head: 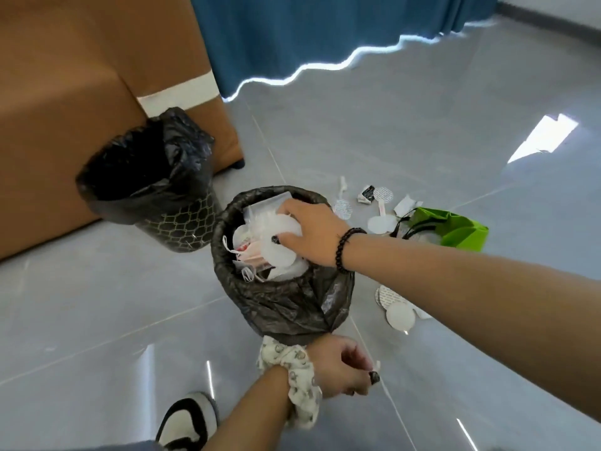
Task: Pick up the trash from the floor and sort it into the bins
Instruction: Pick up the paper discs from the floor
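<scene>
Two bins lined with black bags stand on the grey floor. The near bin (286, 307) is full of white plastic and paper scraps. My right hand (310, 231) reaches into its mouth and grips white round lids (281, 252). The far bin (146, 180) by the sofa shows only dark inside. Below the near bin, my left hand (348, 369) pinches a small white scrap (377, 365). Loose trash lies to the right: round white seals (395, 309) near my forearm, more seals and wrappers (374, 200) further off, and a green paper bag (455, 227).
A brown sofa (65, 109) fills the upper left, with a blue curtain (325, 37) behind it. My black and white shoe (187, 424) is at the bottom edge. Open glossy floor spreads to the left and the far right.
</scene>
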The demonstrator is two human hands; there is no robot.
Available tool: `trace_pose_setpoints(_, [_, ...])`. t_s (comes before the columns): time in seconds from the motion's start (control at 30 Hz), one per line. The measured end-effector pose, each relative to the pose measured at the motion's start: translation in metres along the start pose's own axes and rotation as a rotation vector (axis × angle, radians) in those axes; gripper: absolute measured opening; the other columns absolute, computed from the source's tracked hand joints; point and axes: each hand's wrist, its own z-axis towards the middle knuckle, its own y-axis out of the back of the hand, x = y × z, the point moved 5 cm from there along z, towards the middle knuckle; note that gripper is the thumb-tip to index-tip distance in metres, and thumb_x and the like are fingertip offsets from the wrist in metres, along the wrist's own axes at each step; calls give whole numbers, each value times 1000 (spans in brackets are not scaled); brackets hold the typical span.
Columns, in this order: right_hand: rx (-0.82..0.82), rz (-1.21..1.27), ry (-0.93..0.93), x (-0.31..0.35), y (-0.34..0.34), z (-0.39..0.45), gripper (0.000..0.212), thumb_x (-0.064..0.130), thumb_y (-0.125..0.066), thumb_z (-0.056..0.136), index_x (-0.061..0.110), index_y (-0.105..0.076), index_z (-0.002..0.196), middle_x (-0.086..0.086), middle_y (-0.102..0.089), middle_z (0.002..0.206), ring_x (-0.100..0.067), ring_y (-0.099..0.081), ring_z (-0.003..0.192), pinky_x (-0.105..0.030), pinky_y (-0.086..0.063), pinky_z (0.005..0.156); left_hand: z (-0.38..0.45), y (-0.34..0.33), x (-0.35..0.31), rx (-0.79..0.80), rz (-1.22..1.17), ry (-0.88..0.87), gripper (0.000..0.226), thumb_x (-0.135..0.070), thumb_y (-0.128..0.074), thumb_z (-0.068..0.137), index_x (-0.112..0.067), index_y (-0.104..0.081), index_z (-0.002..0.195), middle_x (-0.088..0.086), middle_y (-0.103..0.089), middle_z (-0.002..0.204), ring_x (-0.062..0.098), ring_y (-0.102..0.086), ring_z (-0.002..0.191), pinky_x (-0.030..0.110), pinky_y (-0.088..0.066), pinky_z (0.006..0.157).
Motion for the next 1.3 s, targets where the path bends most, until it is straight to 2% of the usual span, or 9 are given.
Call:
trace_pose_setpoints(0.13, [-23,50,38,-9,-11,-7,27,14,-61,87,15,-57,113,1,-61,99,-2,-48,72,-19,-41,73,-42,44,-30,106,-129,-89,18,5,-61,85,-12,-59,79,-2,-67,64,6,-65,60,18,-55,65])
trace_pose_setpoints(0.23, [-240,106,55,-26,13,-25,18,8,-58,86,14,-62,102,4,-56,93,3,-46,68,-11,-39,68,-65,109,-49,-339,-275,-237,19,9,-59,83,-9,-61,79,2,-67,61,12,-63,55,17,-52,54])
trace_pose_setpoints(0.33, [-351,125,-66,-61,32,-42,16,5,-54,87,16,-64,93,6,-56,90,-13,-55,68,-7,-39,63,-76,157,-53,-832,-163,-305,16,-1,-64,82,-17,-65,81,2,-69,69,11,-63,62,15,-51,57])
trace_pose_setpoints(0.47, [-405,69,-266,-121,38,-66,16,6,-55,87,19,-64,88,6,-56,85,-12,-54,68,-9,-36,62,-62,153,-46,-959,183,-253,17,-15,-66,83,-31,-67,86,-11,-69,72,-2,-64,64,13,-49,65])
trace_pose_setpoints(0.73, [-54,-213,-532,-208,-4,-108,18,15,-58,86,14,-62,103,-4,-60,106,-20,-57,90,-26,-44,80,-49,132,-39,-1208,17,-361,14,-18,-61,87,-32,-63,90,-10,-68,79,9,-66,71,30,-57,74])
trace_pose_setpoints(0.9, [221,-309,-609,-228,-43,-118,43,28,-62,87,17,-46,126,-5,-49,127,-24,-53,113,-38,-46,95,-15,68,-79,-941,236,-775,12,-17,-60,85,-21,-67,94,-9,-64,77,2,-59,64,15,-49,61])
trace_pose_setpoints(1.0, [309,-355,-642,-235,-61,-118,56,32,-64,85,16,-38,132,-8,-42,133,-29,-50,118,-38,-45,95,18,37,-88,-758,326,-840,11,-13,-61,83,-17,-68,91,-13,-59,78,-3,-53,61,6,-42,59])
trace_pose_setpoints(1.2, [436,-366,-644,-241,-97,-125,66,36,-67,83,12,-34,135,-14,-33,131,-36,-52,112,-43,-45,95,132,2,-24,-573,-50,-298,22,-6,-57,83,-26,-65,86,0,-70,85,15,-67,75,34,-57,76])
trace_pose_setpoints(1.3, [379,-362,-630,-245,-97,-127,60,30,-64,85,13,-35,135,-15,-34,132,-34,-48,116,-40,-43,96,176,11,11,-649,-38,-65,23,-1,-55,83,-14,-64,100,6,-68,105,20,-64,95,24,-47,85])
